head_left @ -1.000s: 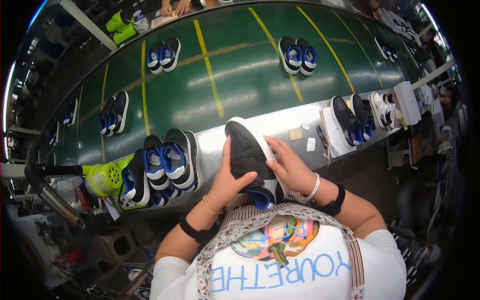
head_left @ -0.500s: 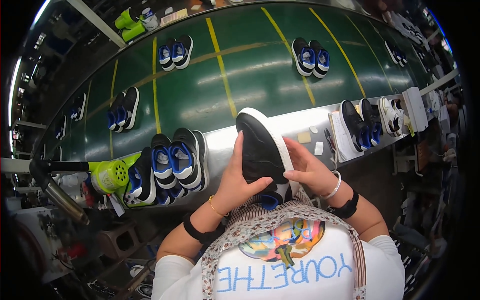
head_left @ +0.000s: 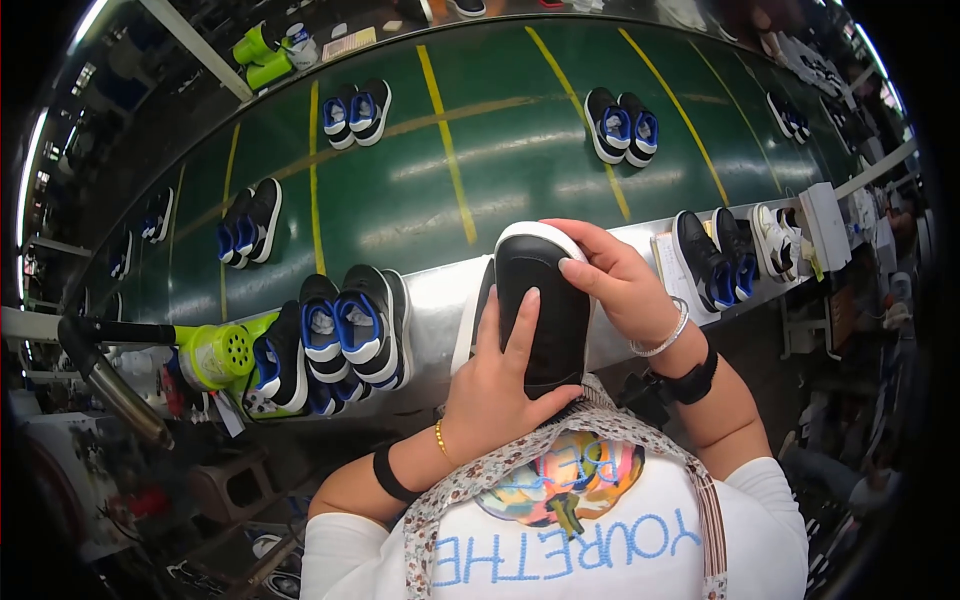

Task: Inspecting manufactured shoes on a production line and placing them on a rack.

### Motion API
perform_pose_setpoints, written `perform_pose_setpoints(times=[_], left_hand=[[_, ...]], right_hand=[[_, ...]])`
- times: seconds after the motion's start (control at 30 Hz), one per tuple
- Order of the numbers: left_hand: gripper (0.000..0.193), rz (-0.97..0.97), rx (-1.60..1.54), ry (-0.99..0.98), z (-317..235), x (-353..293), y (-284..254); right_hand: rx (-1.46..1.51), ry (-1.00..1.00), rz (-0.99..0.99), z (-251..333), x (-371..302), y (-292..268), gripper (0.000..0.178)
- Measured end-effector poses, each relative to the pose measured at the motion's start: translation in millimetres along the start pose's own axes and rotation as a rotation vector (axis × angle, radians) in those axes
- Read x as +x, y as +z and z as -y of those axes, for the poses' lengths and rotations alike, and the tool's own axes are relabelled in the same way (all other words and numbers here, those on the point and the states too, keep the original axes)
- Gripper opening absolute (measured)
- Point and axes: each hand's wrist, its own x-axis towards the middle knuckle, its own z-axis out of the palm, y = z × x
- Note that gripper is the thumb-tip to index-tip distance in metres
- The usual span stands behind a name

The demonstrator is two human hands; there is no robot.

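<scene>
A black sneaker (head_left: 560, 325) with a white sole edge is held toe up in front of my chest. My right hand (head_left: 615, 285) grips it near the toe, thumb on the dark face and fingers behind the rim. My left hand (head_left: 495, 395) lies against its lower part with two fingers stretched out and spread; its thumb points to the right. Left of the shoe shows another black part with a white edge (head_left: 465, 325); I cannot tell whether it is a second shoe. The heel end is hidden.
Several black-and-blue sneakers (head_left: 365, 325) stand at the bench's left, beside a lime-green blower (head_left: 218, 352). More pairs (head_left: 623, 125) sit on the green conveyor (head_left: 510, 185) with yellow stripes. On the metal ledge's right are black sneakers (head_left: 703, 260), white shoes (head_left: 770, 240) and a white box (head_left: 825, 225).
The sneaker has turned in my hands and its blue lining no longer shows. My right hand has moved up to the toe. My left hand has slid lower, two fingers spread over the shoe.
</scene>
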Motion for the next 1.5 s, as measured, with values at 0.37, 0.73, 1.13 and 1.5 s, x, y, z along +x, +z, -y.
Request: perform_pose_setpoints(times=[0.37,0.73,1.13,1.5], left_hand=[[0.088,-0.026,-0.808,-0.23,61,1,9],[0.07,0.273,-1.221,-0.255,50,0,3],[0.079,0.243,-0.867,-0.314,61,-1,6],[0.069,0.342,-1.381,-0.518,85,-18,17]], right_hand=[[0.41,-0.079,0.09,-26,-1,-8,0.041],[0.08,-0.082,0.127,-1,4,-1,0.04],[0.202,0.002,-0.139,-25,33,11,0.025],[0.129,0.033,-0.119,-47,40,2,0.056]])
